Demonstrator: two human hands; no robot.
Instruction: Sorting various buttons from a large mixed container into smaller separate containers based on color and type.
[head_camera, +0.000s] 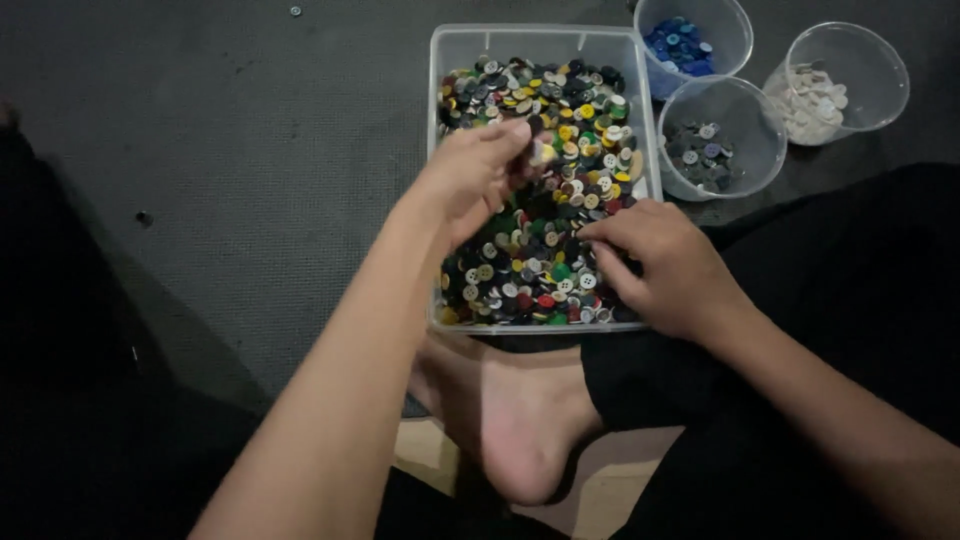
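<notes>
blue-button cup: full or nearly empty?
Nearly empty. The clear cup holds only a shallow layer of blue buttons at its bottom; its walls above are bare.

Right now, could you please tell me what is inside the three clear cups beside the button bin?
The far cup holds blue buttons, the right cup white ones, and the nearest cup grey ones with a few pale. Each pile hides its cup's bottom and any buttons beneath.

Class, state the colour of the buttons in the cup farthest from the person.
Blue buttons, clearest in the head view.
</notes>
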